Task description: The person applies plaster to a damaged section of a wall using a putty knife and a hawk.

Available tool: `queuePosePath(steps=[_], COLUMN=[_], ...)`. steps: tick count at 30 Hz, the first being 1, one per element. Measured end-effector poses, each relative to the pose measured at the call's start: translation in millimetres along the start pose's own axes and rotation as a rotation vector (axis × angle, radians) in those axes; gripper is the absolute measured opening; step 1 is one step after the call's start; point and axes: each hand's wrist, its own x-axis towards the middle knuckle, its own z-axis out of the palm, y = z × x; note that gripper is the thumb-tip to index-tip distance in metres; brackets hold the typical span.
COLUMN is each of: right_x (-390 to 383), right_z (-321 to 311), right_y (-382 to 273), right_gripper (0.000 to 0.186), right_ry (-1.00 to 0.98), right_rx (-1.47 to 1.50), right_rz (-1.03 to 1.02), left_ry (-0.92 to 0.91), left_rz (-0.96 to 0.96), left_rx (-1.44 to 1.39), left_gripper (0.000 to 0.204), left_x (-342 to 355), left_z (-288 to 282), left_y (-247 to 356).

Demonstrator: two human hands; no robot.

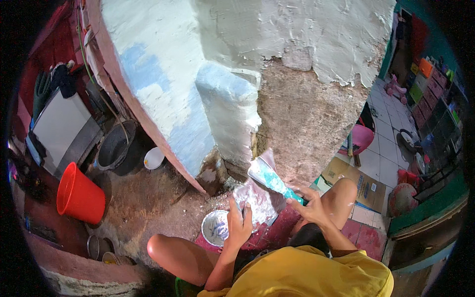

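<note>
My right hand [309, 207] is closed round the teal handle of a putty knife [276, 182]. White paste coats its wide blade, which points up and left toward the bottom of the wall. My left hand [239, 225] is closed with its thumb up, gripping the near left edge of a flat, paste-smeared board [260, 200]. The board lies just below the knife. Beside my left wrist stands a round tub [215, 228] with white paste inside. Ahead, rough bare plaster [307, 119] shows on the wall [227, 106] next to white and pale blue coated parts.
A red bucket [81, 193], a black basin [116, 148] and a white bowl [154, 158] are on the left floor. Flattened cardboard [354, 183] and a pink basin [361, 138] lie right. Crumbs of plaster litter the wall's broken foot [213, 171].
</note>
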Motion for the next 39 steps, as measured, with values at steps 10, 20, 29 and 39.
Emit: queuePosePath(steps=[10, 20, 29, 39], right_x=[26.5, 11.5, 25.1, 42.8], right_z=[-60.5, -182.6, -220.2, -229.3], right_y=[-55.3, -174.4, -223.6, -271.9], right_gripper=[0.043, 0.028, 0.032, 0.033], right_ry=[0.214, 0.346, 0.277, 0.240], right_rx=[-0.007, -0.477, -0.673, -0.820], right_rz=[-0.425, -0.291, -0.200, -0.158], left_ry=[0.051, 0.004, -0.037, -0.045], left_rz=[-0.200, -0.238, -0.234, -0.218], left_rx=[-0.225, -0.468, -0.555, -0.550], left_gripper=[0.064, 0.068, 0.062, 0.049], left_x=[26.0, 19.1, 19.6, 21.1], left_z=[8.6, 25.2, 27.1, 35.5], left_y=[6.8, -33.0, -29.7, -26.8])
